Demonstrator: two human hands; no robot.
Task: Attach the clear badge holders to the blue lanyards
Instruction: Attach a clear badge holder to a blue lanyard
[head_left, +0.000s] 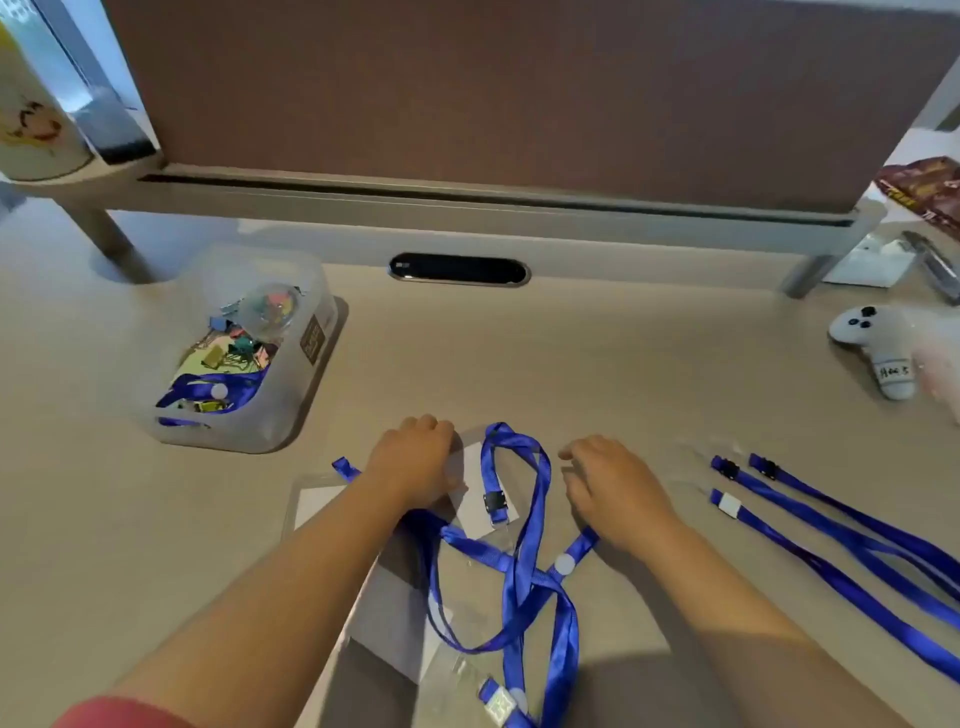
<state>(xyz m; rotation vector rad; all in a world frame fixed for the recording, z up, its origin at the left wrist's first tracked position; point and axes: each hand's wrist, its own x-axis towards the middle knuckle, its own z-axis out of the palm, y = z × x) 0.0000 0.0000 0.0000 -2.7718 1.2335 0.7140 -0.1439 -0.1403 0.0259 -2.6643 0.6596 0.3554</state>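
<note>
Blue lanyards (519, 561) lie tangled between my hands over several clear badge holders (483, 499); one clip sits on a holder, apparently attached. My left hand (415, 462) rests flat on a holder, fingers curled, gripping nothing I can confirm. My right hand (613, 488) hovers loosely open, empty. Three spare lanyards (831, 545) on the right await holders: I judge the task partly done.
</note>
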